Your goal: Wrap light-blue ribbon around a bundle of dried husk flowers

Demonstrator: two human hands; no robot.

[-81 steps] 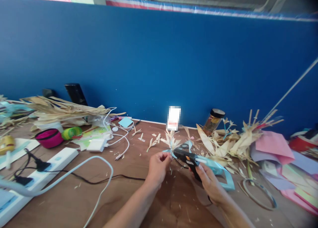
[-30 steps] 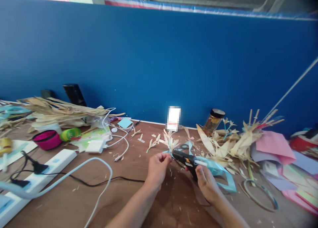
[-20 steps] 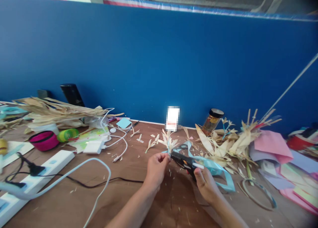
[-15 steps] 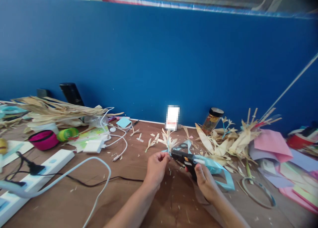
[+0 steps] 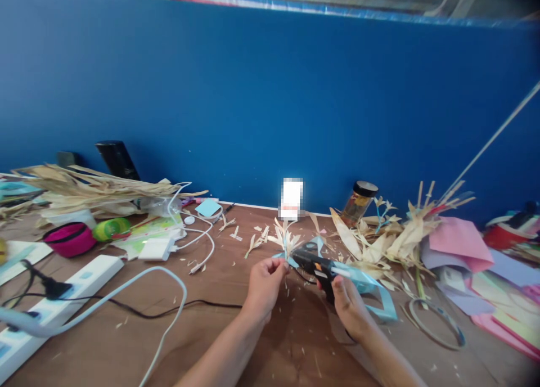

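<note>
Near the middle of the brown table, my left hand (image 5: pixel 266 283) pinches the base of a pale dried-husk flower (image 5: pixel 285 238) with a light-blue stem wrap. My right hand (image 5: pixel 346 302) is wrapped round the handle of a black hot glue gun (image 5: pixel 315 263), a whitish glue stick sticking out of its back. The gun's nozzle points left and sits right by the flower's base; whether it touches cannot be made out. Behind the gun lies a light-blue ribbon (image 5: pixel 382 297), partly hidden by the gun and hand.
At the left stand a white power strip (image 5: pixel 90 283), a magenta pouch (image 5: pixel 71 239) and a bundle of dried husks (image 5: pixel 93 187). A lidded jar (image 5: pixel 358 202), more husks (image 5: pixel 405 243), pink paper (image 5: pixel 459 243) and a ring (image 5: pixel 439 323) are at the right. A blue partition (image 5: pixel 236 94) rises behind.
The whole view has shifted slightly, with things appearing a little further left. Both hands keep their holds, and the glue gun's nozzle has moved slightly up and away from my left fingertips.
</note>
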